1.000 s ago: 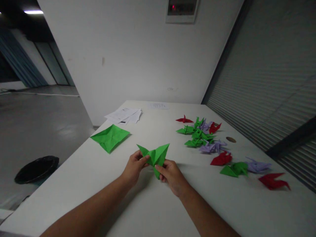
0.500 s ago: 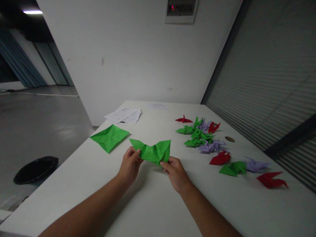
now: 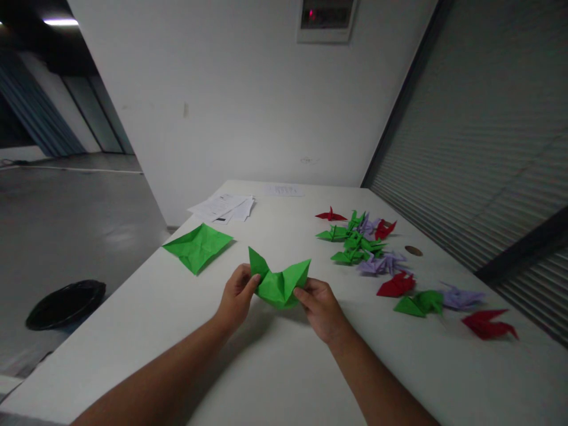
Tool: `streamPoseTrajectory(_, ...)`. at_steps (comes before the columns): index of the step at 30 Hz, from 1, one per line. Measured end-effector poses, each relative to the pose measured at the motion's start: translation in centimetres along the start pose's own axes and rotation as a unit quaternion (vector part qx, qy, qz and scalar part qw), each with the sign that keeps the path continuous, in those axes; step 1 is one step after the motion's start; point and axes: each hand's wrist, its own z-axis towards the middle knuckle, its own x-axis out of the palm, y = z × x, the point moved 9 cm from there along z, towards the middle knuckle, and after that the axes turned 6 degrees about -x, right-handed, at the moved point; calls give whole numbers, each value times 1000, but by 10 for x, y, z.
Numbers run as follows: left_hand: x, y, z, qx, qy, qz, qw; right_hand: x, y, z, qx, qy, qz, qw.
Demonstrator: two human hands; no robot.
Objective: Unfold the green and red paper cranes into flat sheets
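Observation:
Between my hands is a partly folded green origami paper point(image 3: 278, 287), held just above the white table point(image 3: 266, 373). Two pointed flaps rise from it, one at each side, with a creased dip in the middle. My left hand point(image 3: 238, 294) pinches its left side, thumb in front and fingers behind. At the right side, my right hand point(image 3: 320, 305) grips it the same way. The fingertips behind the paper are hidden. A creased green paper square point(image 3: 197, 247) lies beyond my left hand, near the table's left edge.
Several folded paper cranes in green point(image 3: 354, 255), purple point(image 3: 380, 264) and red point(image 3: 396, 285) lie along the right side. Printed sheets point(image 3: 224, 207) rest at the back left. A round hole point(image 3: 413, 251) is near the right edge. A black-lined bin point(image 3: 65, 305) stands on the floor left.
The folded green paper has shifted slightly right and down. Its left flap now points more steeply upward, and its two sides have come closer together. Both hands keep their hold.

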Motion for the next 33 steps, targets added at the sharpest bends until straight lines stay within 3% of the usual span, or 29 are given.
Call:
streamPoseTrajectory(7,3,21,-2,-119,-25,-193,974,-3,11,-1,-39,-42,46,997)
streamPoseTrajectory(12,9,22,-2,-150,-16,-255,955,-4,17,-2,-59,-49,63,995)
streamPoseTrajectory(18,14,29,-4,-213,1,-275,938,-7,24,-4,-65,-74,107,989)
streamPoseTrajectory(24,25,29,-7,-234,75,-297,922,-16,30,-4,-59,-102,153,981)
streamPoseTrajectory(33,24,28,-6,-212,85,-287,930,-31,29,-1,-31,-154,173,972)
